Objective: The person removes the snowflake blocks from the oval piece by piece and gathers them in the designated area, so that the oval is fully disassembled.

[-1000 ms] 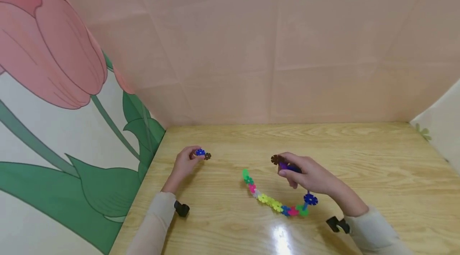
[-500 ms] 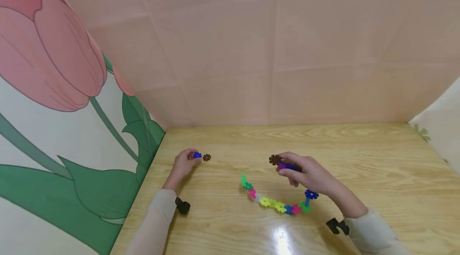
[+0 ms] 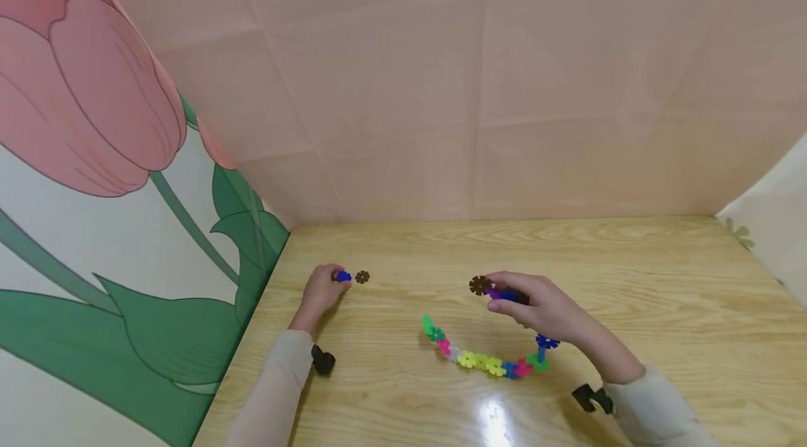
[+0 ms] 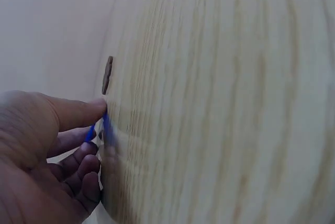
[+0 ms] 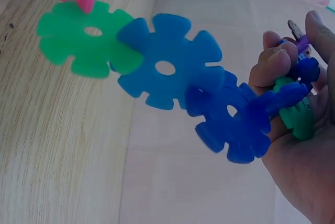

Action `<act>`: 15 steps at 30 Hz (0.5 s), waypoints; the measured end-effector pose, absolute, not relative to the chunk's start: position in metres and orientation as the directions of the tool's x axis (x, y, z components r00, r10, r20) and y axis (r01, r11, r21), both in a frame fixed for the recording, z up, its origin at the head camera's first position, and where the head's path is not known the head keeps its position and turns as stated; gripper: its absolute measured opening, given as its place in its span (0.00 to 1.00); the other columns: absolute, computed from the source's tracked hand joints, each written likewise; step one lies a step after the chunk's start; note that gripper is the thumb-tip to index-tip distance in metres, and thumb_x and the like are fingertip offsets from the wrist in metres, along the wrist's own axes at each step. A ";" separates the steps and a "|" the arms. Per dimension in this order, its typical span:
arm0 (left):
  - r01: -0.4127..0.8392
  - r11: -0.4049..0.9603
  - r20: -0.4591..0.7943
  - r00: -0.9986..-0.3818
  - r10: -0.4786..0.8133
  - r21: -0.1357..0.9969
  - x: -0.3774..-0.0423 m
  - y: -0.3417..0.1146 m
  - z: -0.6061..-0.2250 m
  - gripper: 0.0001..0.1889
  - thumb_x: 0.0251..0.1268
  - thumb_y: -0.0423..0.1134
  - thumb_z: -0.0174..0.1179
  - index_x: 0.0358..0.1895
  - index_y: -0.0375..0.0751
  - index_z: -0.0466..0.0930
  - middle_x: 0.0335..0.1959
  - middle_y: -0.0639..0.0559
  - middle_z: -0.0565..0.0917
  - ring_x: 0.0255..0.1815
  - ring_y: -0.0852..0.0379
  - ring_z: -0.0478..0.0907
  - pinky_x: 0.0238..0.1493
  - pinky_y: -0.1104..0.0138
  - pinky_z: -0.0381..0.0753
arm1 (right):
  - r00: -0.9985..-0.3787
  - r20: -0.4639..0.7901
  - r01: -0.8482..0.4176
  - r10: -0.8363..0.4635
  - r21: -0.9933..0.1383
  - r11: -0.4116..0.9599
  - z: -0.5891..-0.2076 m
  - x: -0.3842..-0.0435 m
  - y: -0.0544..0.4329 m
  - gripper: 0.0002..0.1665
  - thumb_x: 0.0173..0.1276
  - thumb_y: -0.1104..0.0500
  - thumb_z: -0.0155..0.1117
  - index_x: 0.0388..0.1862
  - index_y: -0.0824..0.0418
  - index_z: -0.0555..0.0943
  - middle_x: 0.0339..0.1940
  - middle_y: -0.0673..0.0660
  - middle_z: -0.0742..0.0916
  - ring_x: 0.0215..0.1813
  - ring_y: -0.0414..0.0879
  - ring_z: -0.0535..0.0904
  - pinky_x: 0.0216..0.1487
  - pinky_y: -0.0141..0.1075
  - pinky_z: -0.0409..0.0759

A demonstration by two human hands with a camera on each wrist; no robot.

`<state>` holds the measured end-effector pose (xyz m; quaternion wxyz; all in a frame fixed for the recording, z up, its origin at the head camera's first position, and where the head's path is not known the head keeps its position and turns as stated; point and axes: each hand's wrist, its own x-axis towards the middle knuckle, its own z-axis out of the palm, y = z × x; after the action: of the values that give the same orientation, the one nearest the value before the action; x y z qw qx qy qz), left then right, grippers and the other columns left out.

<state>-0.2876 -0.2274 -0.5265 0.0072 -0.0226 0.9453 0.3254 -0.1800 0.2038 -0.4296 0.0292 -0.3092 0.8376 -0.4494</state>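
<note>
My left hand (image 3: 318, 293) pinches a blue flower-shaped interlocking disc (image 3: 343, 277) between thumb and fingers, low over the table at the left. Just right of it on the wood lies a brown disc (image 3: 362, 277), seen edge-on in the left wrist view. In my right hand (image 3: 542, 303) I grip one end of a chain of linked discs (image 3: 468, 360). A brown end disc (image 3: 480, 285) pokes out past the fingertips, beside purple and dark blue ones. Below the palm the chain runs through blue and green discs (image 5: 65, 35), then curves left to a bright green end.
The wooden table (image 3: 391, 398) meets a pink cloth backdrop (image 3: 403, 83) at its far edge. A tulip-printed panel (image 3: 107, 97) stands along the left side, and a pale panel (image 3: 775, 223) on the right. Black wrist mounts (image 3: 592, 398) sit at both cuffs.
My left hand has lowered slightly and drawn left; a gap now separates its blue disc from the brown one. The right hand has shifted only a little; the chain has swung slightly.
</note>
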 end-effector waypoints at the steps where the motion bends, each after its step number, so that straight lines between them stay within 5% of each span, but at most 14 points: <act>1: -0.046 0.795 -0.027 -0.999 -0.037 0.605 -0.288 -0.227 -0.527 0.22 0.68 0.40 0.67 0.62 0.33 0.78 0.50 0.40 0.77 0.51 0.44 0.76 0.55 0.51 0.77 | -0.807 0.227 -0.492 -0.546 -0.769 0.407 -0.429 -0.180 0.204 0.20 0.76 0.57 0.63 0.64 0.57 0.78 0.29 0.50 0.81 0.21 0.36 0.73 0.21 0.34 0.78; 8: -0.029 0.793 -0.011 -1.000 -0.028 0.609 -0.280 -0.217 -0.515 0.25 0.69 0.40 0.67 0.65 0.35 0.75 0.53 0.39 0.76 0.52 0.44 0.76 0.54 0.52 0.78 | -0.805 0.214 -0.488 -0.553 -0.769 0.413 -0.432 -0.179 0.203 0.21 0.76 0.56 0.62 0.64 0.59 0.77 0.31 0.48 0.82 0.21 0.35 0.73 0.22 0.34 0.78; 15: 0.143 0.720 0.076 -0.989 0.125 0.679 -0.266 -0.182 -0.483 0.22 0.73 0.40 0.63 0.66 0.36 0.76 0.54 0.37 0.76 0.43 0.49 0.75 0.43 0.57 0.79 | -0.806 0.231 -0.500 -0.544 -0.757 0.420 -0.432 -0.179 0.201 0.21 0.75 0.56 0.64 0.63 0.62 0.78 0.34 0.47 0.84 0.22 0.37 0.75 0.23 0.34 0.78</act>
<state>-0.2661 -0.1824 -0.4835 -0.0122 0.0720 0.9274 0.3669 -0.1791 0.2009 -0.4321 0.0249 -0.3101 0.8421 -0.4406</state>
